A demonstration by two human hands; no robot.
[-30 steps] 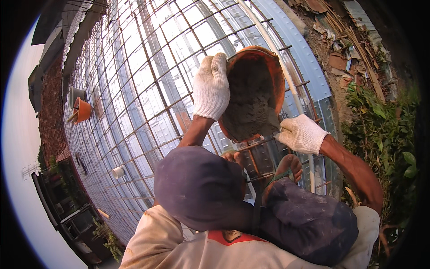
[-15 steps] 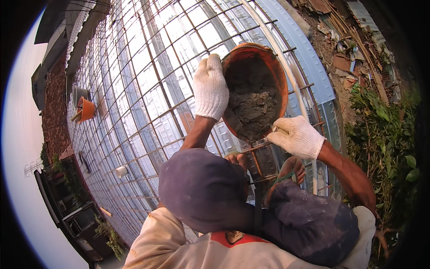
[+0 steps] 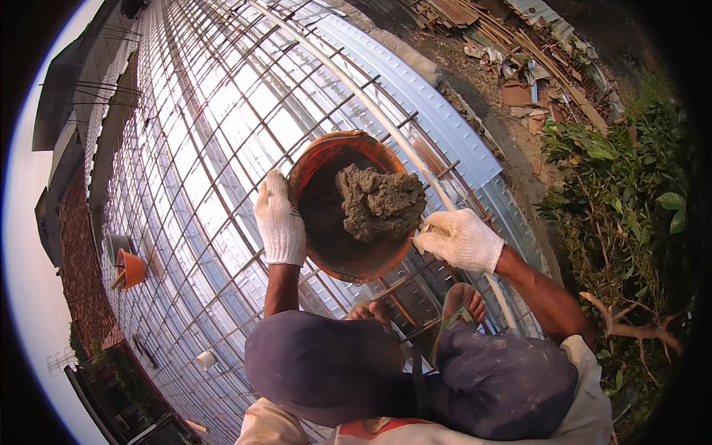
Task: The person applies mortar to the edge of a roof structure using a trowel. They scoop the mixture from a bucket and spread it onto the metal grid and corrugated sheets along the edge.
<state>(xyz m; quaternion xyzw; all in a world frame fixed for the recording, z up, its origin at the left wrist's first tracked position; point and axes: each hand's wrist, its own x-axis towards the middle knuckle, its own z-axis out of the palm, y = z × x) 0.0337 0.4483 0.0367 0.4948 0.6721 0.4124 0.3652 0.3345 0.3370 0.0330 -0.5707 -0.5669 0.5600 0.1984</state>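
Bucket (image 3: 317,160): round, orange, scuffed, inner wall smeared grey; centre of frame, mouth toward the camera. Contents: mortar (image 3: 380,202), grey-brown, coarse and damp-looking, heaped in a lumpy mound on the right half of the mouth and reaching the right rim; a darker smooth coat on the wall below.

Left hand (image 3: 281,226): white knit glove, closed on the bucket's left rim. Right hand (image 3: 461,241): same glove type, fingers curled in narrow at the lower right rim, just beside the mortar; cannot tell what they hold.

Surface: metal deck (image 3: 486,165), silver, ribbed, embossed with small raised marks, strong glare upper centre. Over it, mesh (image 3: 256,194) of thin brown steel bars in a grid. Pale pipe (image 3: 356,90), smooth, runs from upper centre toward lower right, passing the bucket's right side. Feet (image 3: 465,302) below the bucket; knees in dark, dusty cloth (image 3: 326,363), lower centre.

Surroundings: second, orange pail (image 3: 133,268) and grey pail (image 3: 116,245), left; small white cup (image 3: 205,361), lower left. Leafy plants (image 3: 619,215), right; splintered planks (image 3: 545,63), upper right. Pale sky (image 3: 26,215), left edge.
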